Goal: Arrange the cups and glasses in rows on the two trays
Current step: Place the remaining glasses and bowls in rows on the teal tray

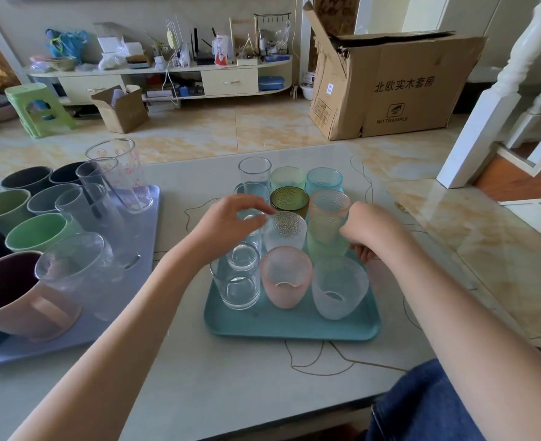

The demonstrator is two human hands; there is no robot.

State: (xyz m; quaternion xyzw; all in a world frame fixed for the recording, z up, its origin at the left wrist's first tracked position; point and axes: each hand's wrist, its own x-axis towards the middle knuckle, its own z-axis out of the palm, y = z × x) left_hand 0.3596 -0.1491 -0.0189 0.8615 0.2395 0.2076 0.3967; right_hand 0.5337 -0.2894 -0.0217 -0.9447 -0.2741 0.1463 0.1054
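Both hands over the teal tray [294, 326], tidying its rows. Left hand [231, 222] hovers with fingers curled in a pinch at the rim of a clear glass [250, 227] in the left column; looks like it pinches the rim, contact partly blurred. Right hand [372, 230] sits at the right edge of the tray, fingers curled beside the green glass [326, 240]; can't tell if it actually grips it. Pink glass [285, 276] and frosted glass [339, 291] stand just nearer than the hands, dark green glass [289, 200] just beyond them. Grey tray [129, 300] with mugs and tall glasses lies well left of the left hand. To do it well: lift straight up by the rim, don't drag; neighbours almost touch, so nudge gently and keep columns aligned.
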